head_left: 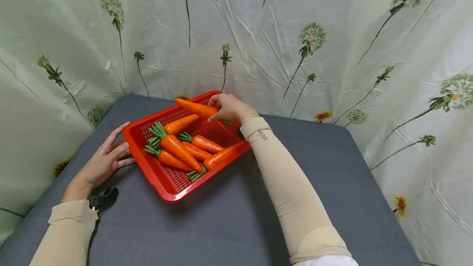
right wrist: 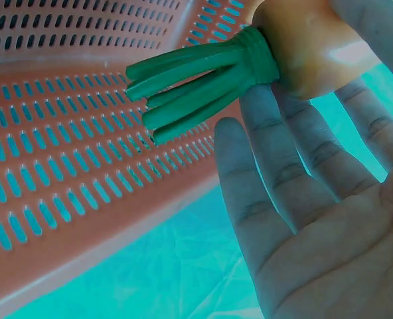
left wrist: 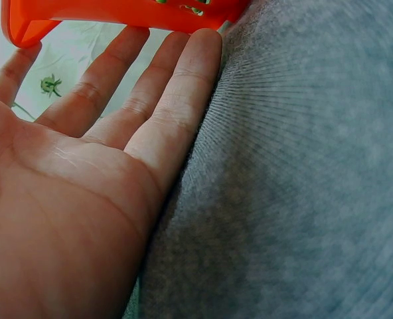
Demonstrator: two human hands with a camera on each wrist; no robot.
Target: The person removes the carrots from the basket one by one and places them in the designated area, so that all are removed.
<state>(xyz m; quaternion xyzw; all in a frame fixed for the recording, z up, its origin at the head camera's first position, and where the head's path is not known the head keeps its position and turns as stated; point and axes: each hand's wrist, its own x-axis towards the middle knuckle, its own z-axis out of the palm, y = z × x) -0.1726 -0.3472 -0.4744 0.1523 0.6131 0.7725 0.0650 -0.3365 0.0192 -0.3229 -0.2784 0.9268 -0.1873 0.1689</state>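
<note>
A red slotted plastic basket lies on the grey table with several orange carrots in it, their short green stems showing. Over the basket's far right part, my right hand pinches a carrot between thumb and fingers near its stem end, the tip pointing left. The right wrist view shows that carrot's green stems over the basket's slotted wall. At the basket's left end, my left hand has its fingers extended. In the left wrist view, its fingertips touch the underside of the red rim.
A grey cloth-covered table stretches around the basket on all sides. Behind it hangs a pale curtain printed with dandelions. A black band is on my left wrist.
</note>
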